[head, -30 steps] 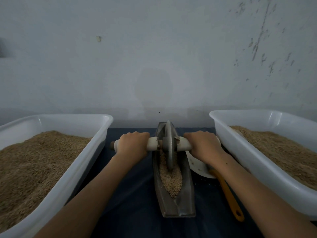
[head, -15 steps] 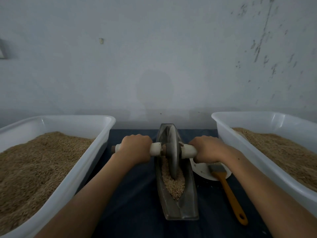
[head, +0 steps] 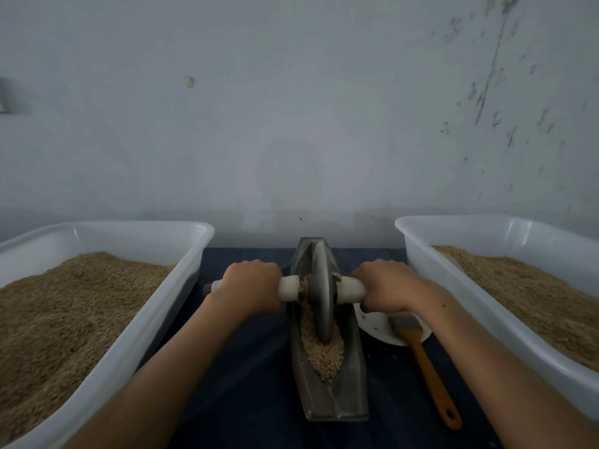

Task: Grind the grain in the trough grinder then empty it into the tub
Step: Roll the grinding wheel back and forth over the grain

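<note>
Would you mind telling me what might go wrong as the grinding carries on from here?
Grain is heaped near the trough walls, so the wheel may push some onto the cloth. The right hand works just above the brush and white dish and might knock them.

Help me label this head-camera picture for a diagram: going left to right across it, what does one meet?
Left tub of grain → left hand on the roller handle → grinding wheel standing in the trough → right hand on the other handle → brush → right tub of grain.
</note>
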A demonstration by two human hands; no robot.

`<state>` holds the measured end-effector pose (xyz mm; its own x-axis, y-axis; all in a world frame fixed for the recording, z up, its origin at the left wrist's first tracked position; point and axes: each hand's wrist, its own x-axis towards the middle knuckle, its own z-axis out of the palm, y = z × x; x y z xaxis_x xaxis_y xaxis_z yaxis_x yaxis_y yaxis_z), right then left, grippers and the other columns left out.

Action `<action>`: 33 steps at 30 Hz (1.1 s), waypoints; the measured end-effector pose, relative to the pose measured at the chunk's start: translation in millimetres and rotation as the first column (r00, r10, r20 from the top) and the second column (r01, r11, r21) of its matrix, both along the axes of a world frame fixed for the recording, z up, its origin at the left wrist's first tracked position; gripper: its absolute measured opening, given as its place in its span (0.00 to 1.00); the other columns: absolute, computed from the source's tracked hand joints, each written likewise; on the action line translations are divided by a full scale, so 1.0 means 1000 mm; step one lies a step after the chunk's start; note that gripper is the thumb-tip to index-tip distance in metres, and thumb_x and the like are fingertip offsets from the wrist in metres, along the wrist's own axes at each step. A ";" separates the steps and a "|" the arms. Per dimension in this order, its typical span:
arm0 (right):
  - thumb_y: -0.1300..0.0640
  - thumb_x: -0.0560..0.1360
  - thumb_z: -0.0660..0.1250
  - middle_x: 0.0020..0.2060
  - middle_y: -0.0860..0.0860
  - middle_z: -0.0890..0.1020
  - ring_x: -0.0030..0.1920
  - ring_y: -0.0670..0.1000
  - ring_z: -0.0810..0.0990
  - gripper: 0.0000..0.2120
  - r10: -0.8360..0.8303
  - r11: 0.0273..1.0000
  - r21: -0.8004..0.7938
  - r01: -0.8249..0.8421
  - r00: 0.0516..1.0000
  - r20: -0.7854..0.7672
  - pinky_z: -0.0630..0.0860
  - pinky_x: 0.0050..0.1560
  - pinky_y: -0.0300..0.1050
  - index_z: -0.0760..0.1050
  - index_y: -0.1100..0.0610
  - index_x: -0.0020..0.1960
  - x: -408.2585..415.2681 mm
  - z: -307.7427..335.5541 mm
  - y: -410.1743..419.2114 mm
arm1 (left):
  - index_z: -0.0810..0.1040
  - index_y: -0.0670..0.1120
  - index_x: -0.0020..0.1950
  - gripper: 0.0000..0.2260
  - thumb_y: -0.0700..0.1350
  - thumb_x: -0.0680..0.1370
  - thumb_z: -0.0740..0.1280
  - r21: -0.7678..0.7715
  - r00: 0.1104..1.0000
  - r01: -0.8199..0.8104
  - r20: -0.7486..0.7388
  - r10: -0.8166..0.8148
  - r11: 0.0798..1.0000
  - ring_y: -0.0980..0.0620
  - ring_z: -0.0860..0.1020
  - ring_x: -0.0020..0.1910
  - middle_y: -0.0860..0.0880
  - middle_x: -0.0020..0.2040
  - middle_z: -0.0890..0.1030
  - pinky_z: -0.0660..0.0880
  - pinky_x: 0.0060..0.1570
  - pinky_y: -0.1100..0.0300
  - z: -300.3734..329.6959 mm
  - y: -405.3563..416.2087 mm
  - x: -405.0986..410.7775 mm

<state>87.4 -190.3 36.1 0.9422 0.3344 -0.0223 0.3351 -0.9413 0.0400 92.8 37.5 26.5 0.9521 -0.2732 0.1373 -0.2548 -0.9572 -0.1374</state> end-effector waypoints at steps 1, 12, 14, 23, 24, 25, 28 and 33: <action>0.54 0.70 0.70 0.39 0.45 0.76 0.40 0.47 0.76 0.10 -0.007 1.000 0.004 0.007 0.999 -0.052 0.65 0.32 0.40 0.75 0.47 0.51 0.000 0.002 0.000 | 0.75 0.49 0.55 0.13 0.50 0.73 0.68 0.008 1.000 0.003 -0.017 -0.003 1.000 0.55 0.70 0.37 0.55 0.36 0.69 0.66 0.39 0.58 0.001 0.000 0.000; 0.55 0.75 0.62 0.42 0.48 0.80 0.43 0.52 0.79 0.05 -0.036 0.998 0.057 0.018 0.938 0.345 0.66 0.39 0.45 0.67 0.46 0.43 0.004 -0.017 0.003 | 0.70 0.50 0.54 0.09 0.47 0.75 0.65 -0.084 0.975 -0.007 0.221 0.025 0.996 0.50 0.76 0.44 0.50 0.48 0.78 0.66 0.41 0.57 -0.007 -0.006 -0.002; 0.54 0.75 0.62 0.42 0.47 0.79 0.43 0.52 0.78 0.05 -0.035 0.998 0.059 0.016 0.940 0.340 0.65 0.39 0.45 0.67 0.46 0.43 0.004 -0.017 0.003 | 0.71 0.50 0.54 0.09 0.47 0.75 0.65 -0.079 0.972 0.002 0.233 0.016 0.997 0.50 0.77 0.45 0.50 0.48 0.79 0.66 0.41 0.57 -0.007 -0.005 -0.002; 0.54 0.70 0.71 0.37 0.44 0.76 0.40 0.47 0.76 0.12 -0.028 1.000 0.007 0.029 0.995 -0.096 0.67 0.32 0.39 0.75 0.48 0.52 -0.001 0.005 0.002 | 0.76 0.49 0.57 0.15 0.50 0.72 0.69 0.004 0.995 0.038 -0.089 -0.037 0.999 0.53 0.72 0.39 0.53 0.42 0.74 0.67 0.40 0.58 0.007 0.001 0.000; 0.54 0.70 0.71 0.37 0.44 0.76 0.40 0.47 0.77 0.11 -0.030 0.999 0.009 0.031 0.995 -0.091 0.67 0.32 0.39 0.75 0.48 0.52 -0.001 0.005 0.002 | 0.76 0.49 0.56 0.14 0.50 0.72 0.68 0.005 0.997 0.035 -0.071 -0.034 0.999 0.53 0.72 0.39 0.53 0.42 0.74 0.67 0.39 0.58 0.006 0.001 -0.001; 0.54 0.71 0.70 0.38 0.45 0.76 0.40 0.47 0.77 0.10 -0.030 1.000 0.004 0.031 0.997 -0.065 0.67 0.32 0.39 0.75 0.49 0.52 -0.001 0.003 0.002 | 0.75 0.50 0.56 0.14 0.50 0.72 0.68 0.003 0.999 0.029 -0.041 -0.029 1.000 0.53 0.72 0.39 0.52 0.43 0.75 0.67 0.39 0.58 0.005 0.000 -0.001; 0.55 0.73 0.66 0.37 0.46 0.76 0.38 0.48 0.75 0.05 -0.027 1.000 0.004 0.027 0.989 0.142 0.64 0.31 0.41 0.73 0.47 0.46 0.000 -0.004 0.004 | 0.75 0.51 0.56 0.11 0.49 0.74 0.66 -0.017 0.997 0.007 0.076 -0.005 1.000 0.52 0.73 0.41 0.51 0.47 0.78 0.67 0.40 0.58 0.000 -0.003 -0.002; 0.55 0.75 0.63 0.38 0.46 0.75 0.38 0.49 0.72 0.08 -0.041 0.998 0.055 0.023 0.929 0.367 0.64 0.38 0.44 0.65 0.46 0.43 -0.001 -0.018 0.005 | 0.72 0.51 0.54 0.09 0.47 0.75 0.65 -0.055 0.982 -0.013 0.187 0.023 0.998 0.51 0.74 0.42 0.50 0.47 0.78 0.66 0.40 0.57 -0.003 -0.006 -0.004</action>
<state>86.5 -185.6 17.7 0.8913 0.2957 0.3438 0.2750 -0.9553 0.1088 89.2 31.9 23.6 0.9130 -0.2432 0.3276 -0.2117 -0.9687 -0.1293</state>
